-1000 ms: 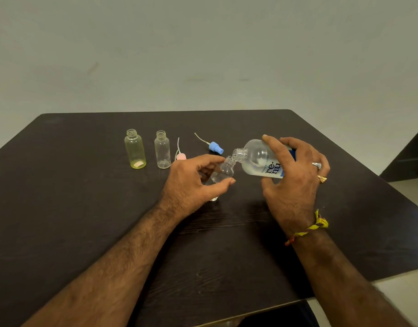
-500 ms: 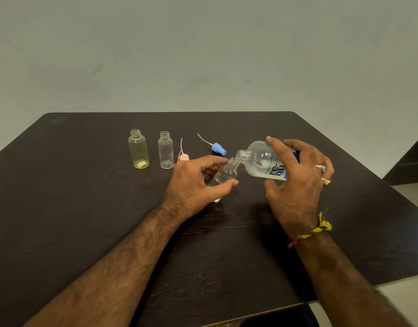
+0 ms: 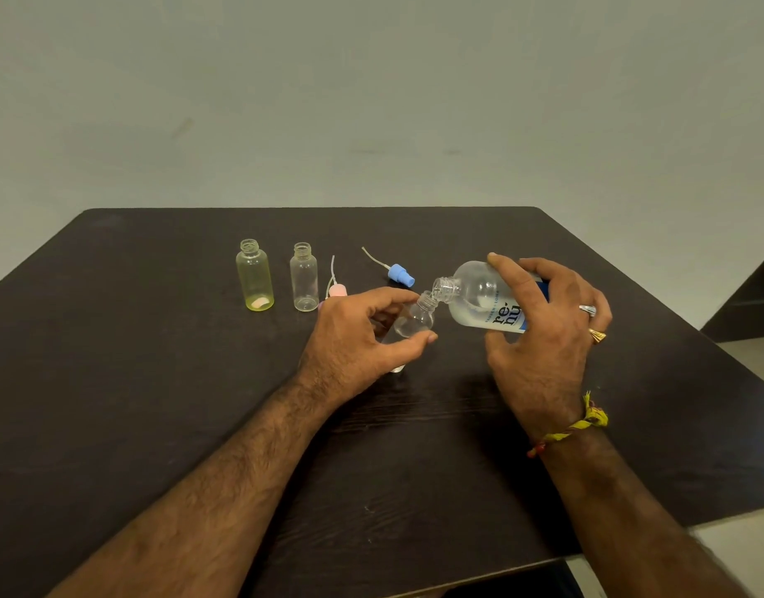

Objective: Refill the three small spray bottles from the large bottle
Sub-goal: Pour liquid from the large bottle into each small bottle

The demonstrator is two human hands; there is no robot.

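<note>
My left hand (image 3: 358, 343) grips a small clear spray bottle (image 3: 414, 319), tilted with its open neck toward the right. My right hand (image 3: 544, 334) holds the large clear bottle (image 3: 479, 299) with a blue-lettered label, tipped on its side so its open mouth touches the small bottle's neck. Clear liquid lies in the large bottle's lower side. Two more small bottles stand uncapped at the back left: a yellowish one (image 3: 254, 276) and a clear one (image 3: 304, 278).
A blue spray cap (image 3: 400, 276) with its dip tube lies behind my hands. A pink spray cap (image 3: 337, 289) lies beside the clear bottle. All rest on a dark wooden table (image 3: 155, 403); its front right edge drops to a pale floor.
The large bottle's mouth has come down onto the small bottle's neck. Both hands have stayed nearly in place, with the view shifting slightly.
</note>
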